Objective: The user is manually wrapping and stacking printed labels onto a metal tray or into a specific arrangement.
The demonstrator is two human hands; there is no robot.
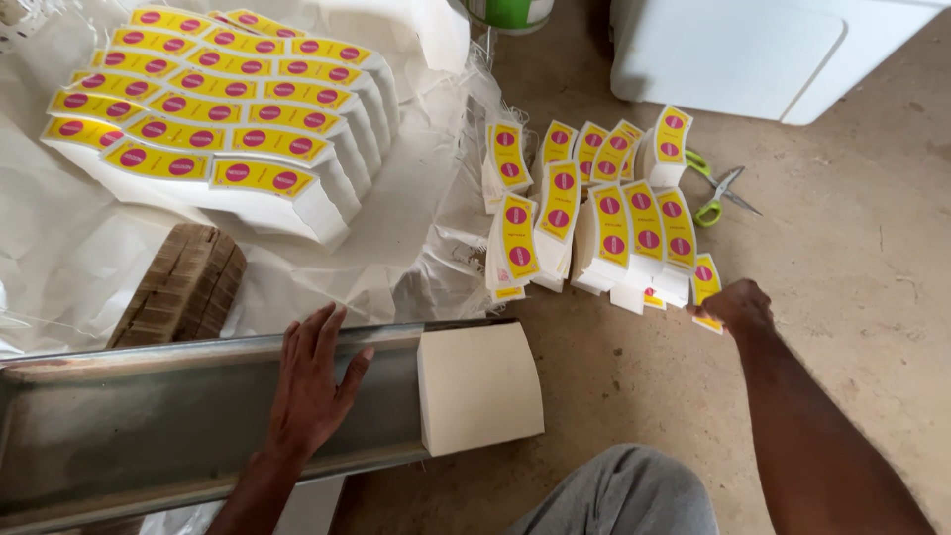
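The left hand [312,381] reaches forward from the near edge, forearm angled up and slightly right, palm down and fingers spread flat on the upper lip of a long metal trough [149,426] that lies across the near left of the floor. Its grip is wide open — it presses on the metal and holds nothing. Just to the right of its thumb, a white stack of curved paper blanks [480,388] sits at the trough's right end, close to the hand but apart from it.

The right arm stretches out from the near right corner, forearm running up and to the left, wrist bent. The right hand [738,309] is curled closed, knuckles up, pinching a yellow label piece [706,284] with a pink dot at the near right edge of the small stacks of labels [604,213] standing on the bare floor. How many pieces it pinches cannot be made out.

Beyond those stacks, green-handled scissors [718,193] lie on the floor near a white box [753,50] at the far right. At the far left, big label bundles [213,119] rest in rows on a plastic sheet [59,258] — a brown cardboard block [183,287] lies just near of them.
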